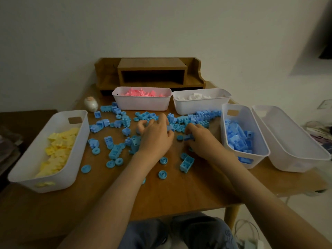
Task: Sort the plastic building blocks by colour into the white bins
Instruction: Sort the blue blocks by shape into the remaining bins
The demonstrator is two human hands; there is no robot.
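Both hands are curled among the loose blue blocks [115, 152] scattered on the bench [179, 191]. A blue piece [170, 127] is pinched by the left hand [155, 137], and a small blue block [189, 137] is gripped by the right hand [202, 141]. If too many are gathered at once, pieces could be dropped short of the blue bin [224, 130], and round ones could be knocked off the edge. What lies under the palms is hidden, so how many pieces each hand holds cannot be told.

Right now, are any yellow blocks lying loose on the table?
No, the loose blocks on the table are all blue; the yellow blocks lie in the left bin.
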